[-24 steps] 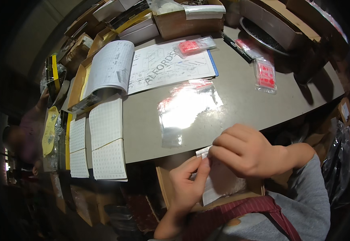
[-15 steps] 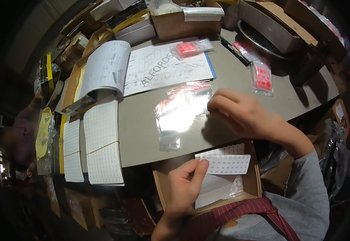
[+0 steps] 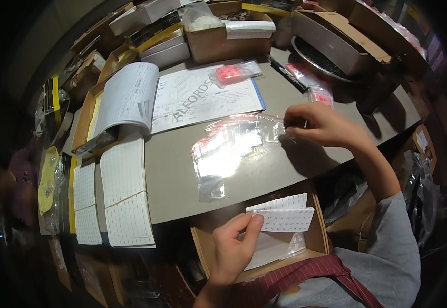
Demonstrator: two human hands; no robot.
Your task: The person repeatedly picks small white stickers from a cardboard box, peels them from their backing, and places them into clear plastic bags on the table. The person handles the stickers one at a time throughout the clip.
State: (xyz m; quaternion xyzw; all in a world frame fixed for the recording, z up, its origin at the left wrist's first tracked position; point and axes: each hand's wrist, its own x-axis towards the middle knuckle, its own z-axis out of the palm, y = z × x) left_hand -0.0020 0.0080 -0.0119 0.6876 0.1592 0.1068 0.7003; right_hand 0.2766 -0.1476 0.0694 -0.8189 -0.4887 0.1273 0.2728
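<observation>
Pinching a folded white printed sheet (image 3: 288,220) by its left end between thumb and fingers of the left hand (image 3: 236,246), lower centre of the frame, above an open carton (image 3: 320,220); gripped there probably to leave the print uncovered. Running its long axis left to right, free ends pointing right and slightly splayed. Curling the right hand (image 3: 316,124), right of centre, at the right edge of clear bags (image 3: 228,151), fanned probably for easy separating; cannot tell whether gripping one.

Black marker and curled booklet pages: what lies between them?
The head view shows the flat drawing sheet there, with a red packet lying on it.
</observation>
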